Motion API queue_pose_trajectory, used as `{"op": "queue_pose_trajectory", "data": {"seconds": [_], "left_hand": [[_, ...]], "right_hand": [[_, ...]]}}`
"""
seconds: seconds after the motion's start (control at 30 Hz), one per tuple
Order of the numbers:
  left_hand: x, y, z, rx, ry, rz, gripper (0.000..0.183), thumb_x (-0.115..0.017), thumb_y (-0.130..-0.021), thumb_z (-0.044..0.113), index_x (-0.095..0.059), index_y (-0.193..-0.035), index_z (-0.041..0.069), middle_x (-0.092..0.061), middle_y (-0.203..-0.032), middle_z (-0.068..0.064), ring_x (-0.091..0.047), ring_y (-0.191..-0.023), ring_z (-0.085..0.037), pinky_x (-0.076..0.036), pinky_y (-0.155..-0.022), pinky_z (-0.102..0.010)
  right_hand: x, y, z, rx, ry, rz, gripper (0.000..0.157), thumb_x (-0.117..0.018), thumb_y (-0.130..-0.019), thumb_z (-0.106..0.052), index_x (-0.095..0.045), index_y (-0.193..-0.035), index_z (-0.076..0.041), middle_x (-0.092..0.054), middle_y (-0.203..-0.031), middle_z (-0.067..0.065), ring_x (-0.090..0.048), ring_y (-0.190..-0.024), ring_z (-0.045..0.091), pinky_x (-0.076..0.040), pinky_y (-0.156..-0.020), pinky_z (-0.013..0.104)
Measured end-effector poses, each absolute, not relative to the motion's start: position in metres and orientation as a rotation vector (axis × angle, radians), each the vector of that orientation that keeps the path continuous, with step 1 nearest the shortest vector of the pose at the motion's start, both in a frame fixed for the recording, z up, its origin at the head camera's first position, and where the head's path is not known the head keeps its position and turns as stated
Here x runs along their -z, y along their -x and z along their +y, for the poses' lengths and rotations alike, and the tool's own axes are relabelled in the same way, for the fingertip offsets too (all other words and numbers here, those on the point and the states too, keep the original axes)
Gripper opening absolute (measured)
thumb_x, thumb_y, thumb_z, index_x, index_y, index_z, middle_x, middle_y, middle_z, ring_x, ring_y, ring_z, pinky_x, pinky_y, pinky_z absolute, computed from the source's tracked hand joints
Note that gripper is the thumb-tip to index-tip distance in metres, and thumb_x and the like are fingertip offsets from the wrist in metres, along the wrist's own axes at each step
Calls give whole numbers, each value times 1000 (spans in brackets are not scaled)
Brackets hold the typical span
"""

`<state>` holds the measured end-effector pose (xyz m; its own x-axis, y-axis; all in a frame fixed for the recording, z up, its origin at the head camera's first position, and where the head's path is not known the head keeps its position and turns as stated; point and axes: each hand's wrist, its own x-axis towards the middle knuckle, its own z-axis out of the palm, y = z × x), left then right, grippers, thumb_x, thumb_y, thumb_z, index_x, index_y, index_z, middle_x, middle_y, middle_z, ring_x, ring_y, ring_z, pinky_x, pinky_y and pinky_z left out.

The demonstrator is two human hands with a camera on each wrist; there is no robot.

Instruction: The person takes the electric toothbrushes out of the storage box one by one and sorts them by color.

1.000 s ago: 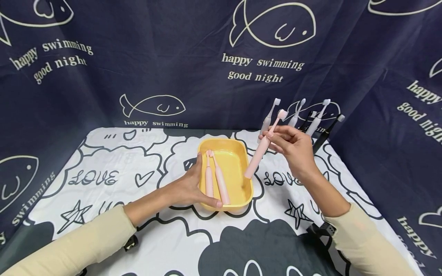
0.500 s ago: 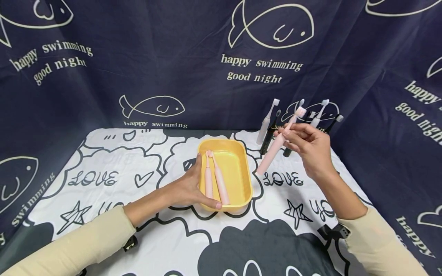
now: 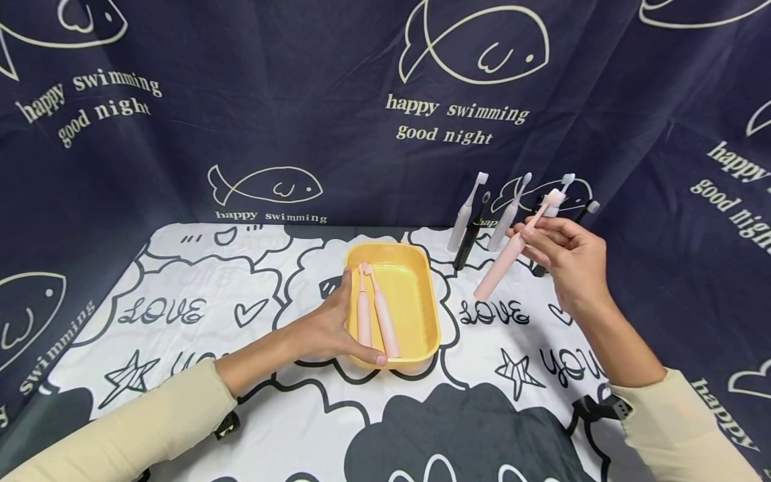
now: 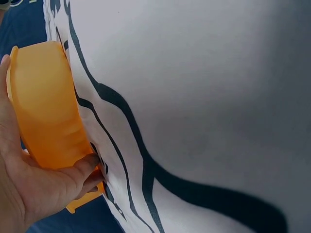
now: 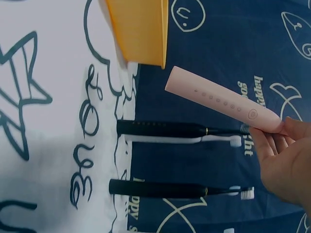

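My right hand (image 3: 575,264) pinches a pink electric toothbrush (image 3: 502,264) near its neck, brush head up and handle end tilted down to the left. It is in the air, right of the yellow tray (image 3: 415,314). In the right wrist view the handle's row of marks and button show. My left hand (image 3: 334,328) grips the tray's left side, thumb over the near rim; in the left wrist view its fingers curl against the outer wall. Two more pink toothbrushes, one on the left (image 3: 364,318) and one beside it (image 3: 387,321), lie in the tray, heads touching.
Behind the right hand several white and black toothbrushes stand upright on the patterned cloth, among them a white one (image 3: 460,224) and a black one (image 3: 470,244). My hand partly hides some. A dark fish-print curtain (image 3: 355,134) hangs behind the table.
My right hand has moved right with the pink toothbrush, from over the tray's right edge to in front of the standing toothbrushes. My left hand and the tray have stayed in place.
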<state>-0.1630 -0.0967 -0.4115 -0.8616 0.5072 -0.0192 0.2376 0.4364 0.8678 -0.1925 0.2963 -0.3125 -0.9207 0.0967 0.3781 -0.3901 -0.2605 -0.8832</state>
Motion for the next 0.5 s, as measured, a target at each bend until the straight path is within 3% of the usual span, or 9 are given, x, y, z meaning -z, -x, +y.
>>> {"op": "queue_pose_trajectory", "data": {"seconds": [0.5], "left_hand": [[413,163,-97,-1413,-653,2405,176,-112,-64,46,19,-180,26,-17,-185,-18,-31,-167,-30,-26,-139,-62]], "right_hand": [[324,198,333,-2231,-260,-1612,16,-75,-98,19,-78,-110,9,-88,-97,16,-88,-90,24,-69,-79,30]]}}
